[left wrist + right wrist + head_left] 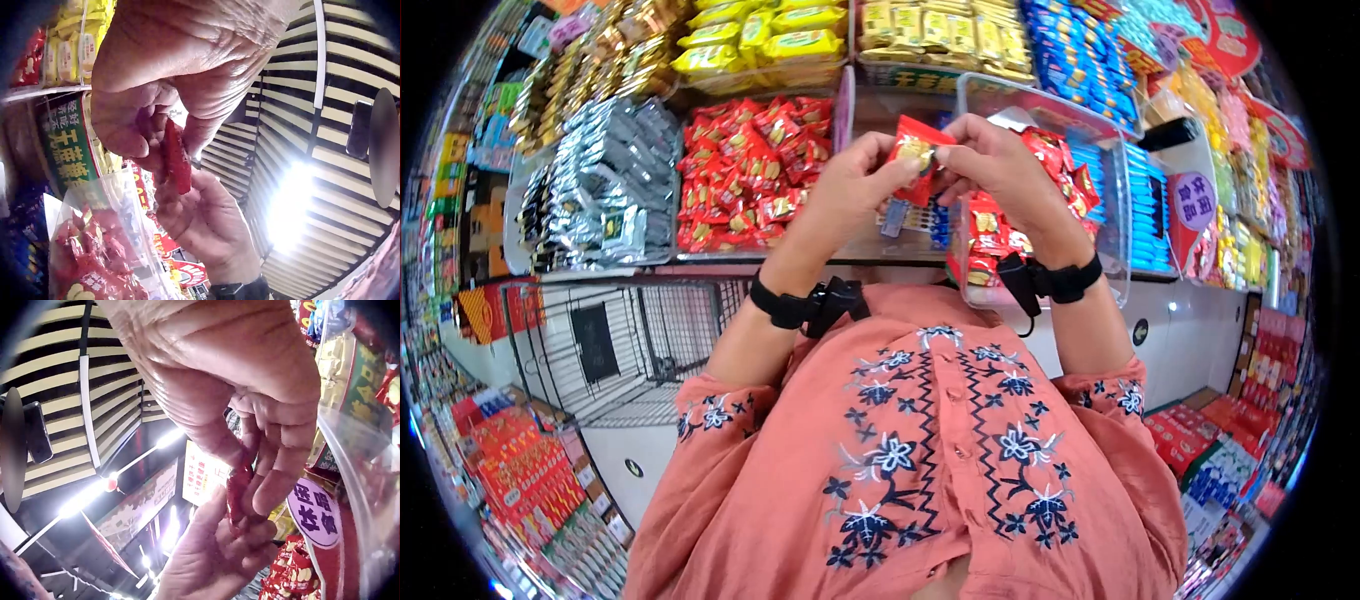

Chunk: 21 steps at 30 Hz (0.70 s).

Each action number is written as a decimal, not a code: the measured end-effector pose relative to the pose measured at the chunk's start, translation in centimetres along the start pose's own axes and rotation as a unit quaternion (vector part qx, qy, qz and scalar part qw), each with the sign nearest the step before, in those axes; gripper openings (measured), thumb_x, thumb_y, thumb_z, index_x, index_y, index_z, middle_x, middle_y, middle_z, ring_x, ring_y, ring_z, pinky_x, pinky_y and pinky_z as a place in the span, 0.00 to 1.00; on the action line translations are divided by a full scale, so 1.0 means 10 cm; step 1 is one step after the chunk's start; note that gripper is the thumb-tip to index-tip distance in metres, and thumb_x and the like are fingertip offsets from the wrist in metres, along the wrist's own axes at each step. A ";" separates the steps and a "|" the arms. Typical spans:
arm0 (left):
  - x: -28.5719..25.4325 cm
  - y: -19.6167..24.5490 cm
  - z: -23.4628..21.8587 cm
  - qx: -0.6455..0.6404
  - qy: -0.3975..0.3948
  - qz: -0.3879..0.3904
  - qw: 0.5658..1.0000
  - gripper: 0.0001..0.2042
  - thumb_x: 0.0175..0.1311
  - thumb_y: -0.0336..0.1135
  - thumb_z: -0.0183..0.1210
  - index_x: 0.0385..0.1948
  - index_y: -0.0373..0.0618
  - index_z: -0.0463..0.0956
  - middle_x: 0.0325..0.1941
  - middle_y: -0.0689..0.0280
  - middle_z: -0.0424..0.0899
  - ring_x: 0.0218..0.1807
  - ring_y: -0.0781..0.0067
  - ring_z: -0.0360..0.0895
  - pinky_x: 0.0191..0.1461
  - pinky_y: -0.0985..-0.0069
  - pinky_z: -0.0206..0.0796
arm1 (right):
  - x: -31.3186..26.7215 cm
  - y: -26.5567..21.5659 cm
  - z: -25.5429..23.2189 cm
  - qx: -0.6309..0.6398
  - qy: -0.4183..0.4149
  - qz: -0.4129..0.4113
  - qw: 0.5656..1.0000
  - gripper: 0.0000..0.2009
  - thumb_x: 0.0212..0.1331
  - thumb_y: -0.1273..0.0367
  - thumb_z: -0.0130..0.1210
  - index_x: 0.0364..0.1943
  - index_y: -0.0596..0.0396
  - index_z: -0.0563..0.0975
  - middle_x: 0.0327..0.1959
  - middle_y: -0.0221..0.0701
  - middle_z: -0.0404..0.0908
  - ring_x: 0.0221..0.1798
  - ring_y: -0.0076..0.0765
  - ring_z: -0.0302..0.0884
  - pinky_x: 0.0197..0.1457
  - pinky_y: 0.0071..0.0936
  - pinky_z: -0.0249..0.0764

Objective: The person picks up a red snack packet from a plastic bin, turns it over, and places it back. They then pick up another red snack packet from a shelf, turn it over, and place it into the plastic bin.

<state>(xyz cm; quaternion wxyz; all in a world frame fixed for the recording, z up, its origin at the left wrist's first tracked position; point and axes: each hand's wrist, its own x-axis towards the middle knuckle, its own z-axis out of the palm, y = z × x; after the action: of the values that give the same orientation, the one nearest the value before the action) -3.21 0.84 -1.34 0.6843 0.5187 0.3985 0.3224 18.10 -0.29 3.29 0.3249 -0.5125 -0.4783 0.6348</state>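
Both hands meet around a small red snack packet (915, 150) with a yellowish picture on it. The left hand (855, 185) pinches its left side between thumb and fingers, and the right hand (995, 165) pinches its right edge. In the left wrist view the red packet (177, 159) appears edge-on between the left hand (181, 62) above and the right hand (209, 222) below. From the right wrist, the packet (237, 494) is partly hidden by the fingers of the right hand (237, 375); the left hand (209, 553) holds its other side.
Bins of red packets (750, 170) and silver packets (615, 180) stand at the left. A clear tub (1115, 200) with red packets is under the right forearm. Yellow packs (805, 45) and gold packs (945, 35) lie behind. A wire cart (620, 340) stands at lower left.
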 end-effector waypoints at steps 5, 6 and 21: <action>-0.12 -0.10 -0.46 0.097 0.092 0.054 0.990 0.15 0.68 0.43 0.61 0.48 0.43 0.78 0.38 0.75 0.81 0.35 0.90 0.71 0.34 0.86 0.63 | -0.02 -0.06 -0.08 0.004 0.025 -0.019 1.000 0.13 0.68 0.64 0.54 0.48 0.59 0.74 0.43 0.38 0.83 0.38 0.31 0.84 0.38 0.24 0.81; -0.13 -0.14 -0.64 0.109 0.104 0.064 0.987 0.15 0.68 0.43 0.61 0.48 0.43 0.79 0.37 0.75 0.81 0.34 0.90 0.71 0.33 0.86 0.63 | -0.03 -0.05 -0.12 0.006 0.029 -0.021 0.999 0.14 0.68 0.64 0.54 0.49 0.59 0.74 0.43 0.38 0.83 0.39 0.31 0.84 0.38 0.24 0.81; 0.06 -0.90 -1.36 0.608 0.210 0.005 0.765 0.16 0.64 0.44 0.63 0.39 0.40 0.73 0.37 0.50 0.83 0.43 0.44 0.80 0.45 0.53 0.72 | -0.09 -0.04 -0.23 -0.012 0.056 -0.034 0.998 0.14 0.69 0.65 0.52 0.49 0.61 0.74 0.42 0.39 0.84 0.37 0.30 0.85 0.35 0.21 0.80</action>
<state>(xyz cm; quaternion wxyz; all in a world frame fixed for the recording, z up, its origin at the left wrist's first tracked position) -14.61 5.20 -12.08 0.1231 0.7470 0.6428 0.1168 20.48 -0.36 3.92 0.3669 -0.5344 -0.4840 0.5878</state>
